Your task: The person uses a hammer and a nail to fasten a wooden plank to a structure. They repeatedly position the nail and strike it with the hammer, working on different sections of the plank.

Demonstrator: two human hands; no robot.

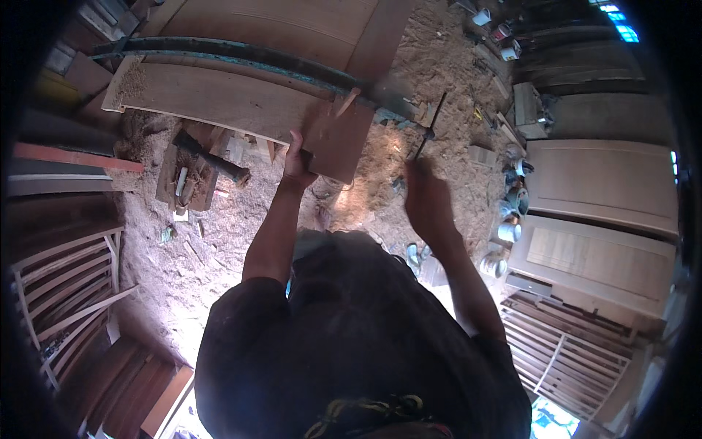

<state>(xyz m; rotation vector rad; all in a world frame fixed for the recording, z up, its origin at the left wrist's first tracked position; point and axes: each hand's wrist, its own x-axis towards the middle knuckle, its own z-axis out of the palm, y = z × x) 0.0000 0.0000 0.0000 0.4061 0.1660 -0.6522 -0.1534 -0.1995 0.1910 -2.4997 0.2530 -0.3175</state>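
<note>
A wooden door panel (pixel 263 22) lies in front of me with a long teal-painted bar clamp (pixel 241 53) across it. My left hand (pixel 298 164) grips the near edge of the panel's wide end board (pixel 342 143), thumb upward and fingers partly hidden. A short wooden peg (pixel 347 102) sticks up beside the clamp bar. At the clamp's right end, a dark rod handle (pixel 437 113) passes through the screw. My right hand (pixel 428 194), smeared by motion, is closed round the rod's lower end.
Sawdust and shavings cover the floor (pixel 212 256). A dark-handled tool (pixel 212 157) lies on a wooden block at left. Cans (pixel 510 230) line the right side, beside leaning panelled doors (pixel 599 183). Slatted wooden frames (pixel 73 285) stand at far left and lower right.
</note>
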